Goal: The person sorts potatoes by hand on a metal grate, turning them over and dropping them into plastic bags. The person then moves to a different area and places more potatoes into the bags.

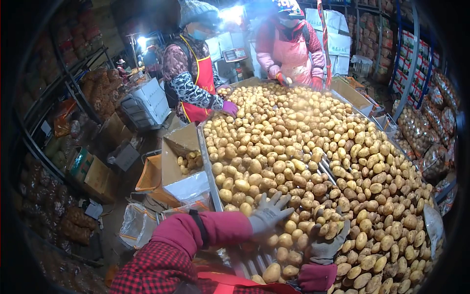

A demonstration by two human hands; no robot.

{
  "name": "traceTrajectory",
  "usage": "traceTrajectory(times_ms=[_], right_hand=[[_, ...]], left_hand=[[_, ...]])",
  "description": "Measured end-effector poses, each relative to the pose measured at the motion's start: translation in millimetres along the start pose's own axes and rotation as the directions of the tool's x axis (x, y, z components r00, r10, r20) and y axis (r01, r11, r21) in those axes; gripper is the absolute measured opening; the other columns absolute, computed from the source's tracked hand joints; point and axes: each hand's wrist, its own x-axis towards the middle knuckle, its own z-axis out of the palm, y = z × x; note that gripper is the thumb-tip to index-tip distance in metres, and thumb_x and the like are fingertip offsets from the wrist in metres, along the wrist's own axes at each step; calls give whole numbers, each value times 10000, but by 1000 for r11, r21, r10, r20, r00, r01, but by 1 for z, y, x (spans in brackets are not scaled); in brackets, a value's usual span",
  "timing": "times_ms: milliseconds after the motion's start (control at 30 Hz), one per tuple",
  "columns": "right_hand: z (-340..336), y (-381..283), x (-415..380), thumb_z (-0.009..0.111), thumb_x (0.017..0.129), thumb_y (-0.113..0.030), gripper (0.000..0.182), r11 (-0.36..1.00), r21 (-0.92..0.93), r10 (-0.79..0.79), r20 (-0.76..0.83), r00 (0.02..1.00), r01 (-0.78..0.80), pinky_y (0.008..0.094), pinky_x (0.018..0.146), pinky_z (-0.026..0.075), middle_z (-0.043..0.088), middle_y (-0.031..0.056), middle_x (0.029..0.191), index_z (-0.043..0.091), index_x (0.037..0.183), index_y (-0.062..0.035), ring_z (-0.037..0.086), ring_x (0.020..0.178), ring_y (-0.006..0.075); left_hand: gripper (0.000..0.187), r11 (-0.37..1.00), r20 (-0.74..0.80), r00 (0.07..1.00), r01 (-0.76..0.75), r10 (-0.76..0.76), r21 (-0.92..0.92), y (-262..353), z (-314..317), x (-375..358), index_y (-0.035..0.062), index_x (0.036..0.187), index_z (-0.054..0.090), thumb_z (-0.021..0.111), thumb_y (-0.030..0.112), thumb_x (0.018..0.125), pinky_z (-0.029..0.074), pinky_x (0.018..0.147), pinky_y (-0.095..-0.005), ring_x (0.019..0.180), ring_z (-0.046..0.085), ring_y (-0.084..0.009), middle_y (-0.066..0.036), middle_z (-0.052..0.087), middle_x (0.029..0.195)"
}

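Bright lamps (232,16) glow behind stacked white boxes (338,44).

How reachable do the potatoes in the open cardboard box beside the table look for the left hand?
Probably yes: the left hand lies spread on the heaped potatoes, fairly near the cardboard box. Its top is open; only the table's metal rim seems to stand between.

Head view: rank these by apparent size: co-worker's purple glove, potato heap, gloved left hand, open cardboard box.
1. Potato heap
2. Open cardboard box
3. Gloved left hand
4. Co-worker's purple glove, farther away, so its true size is unsure.
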Motion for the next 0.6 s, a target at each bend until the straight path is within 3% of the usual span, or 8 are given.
traceTrajectory(times_ms=[133, 267, 333, 400, 467, 533, 567, 600], right_hand=[[0, -2, 2, 660, 959, 47, 945, 997, 70, -10, 25, 1000, 9, 363, 808, 632, 404, 104, 1630, 94, 1696, -123, 597, 1248, 276], [-6, 2, -1, 757, 851, 64, 1034, 971, -225, -76, 47, 996, 84, 351, 930, 601, 498, 175, 1504, 126, 1668, -3, 593, 1270, 281], [-25, 21, 8, 807, 821, 40, 1066, 755, -482, -368, 249, 896, 444, 351, 935, 597, 518, 193, 1484, 143, 1654, 12, 589, 1274, 290], [-44, 23, 13, 807, 819, 60, 1024, 583, -641, -374, 334, 865, 500, 374, 920, 612, 494, 168, 1520, 194, 1636, -21, 590, 1274, 290], [-43, 22, 10, 780, 847, 81, 960, 986, -141, -83, 60, 995, 90, 421, 897, 626, 458, 128, 1572, 249, 1624, -107, 590, 1278, 299], [-28, 16, 7, 708, 910, 92, 871, 898, -342, -214, 211, 954, 277, 449, 877, 633, 415, 89, 1630, 274, 1612, -186, 587, 1302, 328], [-23, 18, 6, 662, 960, 72, 819, 959, -181, -185, 176, 967, 217, 442, 865, 635, 397, 87, 1653, 265, 1616, -215, 576, 1342, 361], [-22, 9, 6, 640, 982, 57, 803, 971, 232, 43, 78, 996, -60, 445, 872, 636, 380, 78, 1666, 247, 1621, -228, 562, 1373, 381]], left_hand=[[698, 1000, -47, 999, 24, -25, -16, 7, 4, -3, 295, 1538, 489, 722, 351, 883, 252, 1116, -785, 1572, 254, -434, -185, 294, 1697], [777, 995, -118, 988, -102, 103, 15, -14, 10, -10, 326, 1559, 454, 734, 382, 836, 268, 1105, -785, 1520, 353, -449, -174, 292, 1707], [707, 971, -305, 923, -206, 234, 122, -36, 38, -4, 331, 1484, 542, 758, 389, 814, 303, 1076, -785, 1466, 426, -445, -170, 353, 1686], [586, 958, -471, 836, -224, 282, 177, -39, 56, 3, 319, 1358, 644, 784, 381, 793, 346, 1042, -764, 1419, 470, -432, -162, 424, 1653], [495, 969, -500, 830, -201, 246, 144, -32, 41, 1, 288, 1253, 697, 805, 365, 776, 362, 1035, -736, 1406, 474, -420, -149, 476, 1621], [509, 969, -473, 848, -180, 240, 168, -34, 34, 0, 280, 1247, 701, 822, 347, 758, 360, 1047, -715, 1401, 468, -420, -141, 471, 1625], [516, 969, -489, 841, -154, 232, 196, -36, 33, 2, 264, 1242, 706, 833, 343, 748, 355, 1064, -703, 1415, 455, -412, -137, 474, 1620], [524, 980, -488, 852, -128, 189, 156, -39, 34, 6, 253, 1237, 710, 845, 335, 737, 358, 1067, -697, 1422, 451, -411, -138, 465, 1625]])
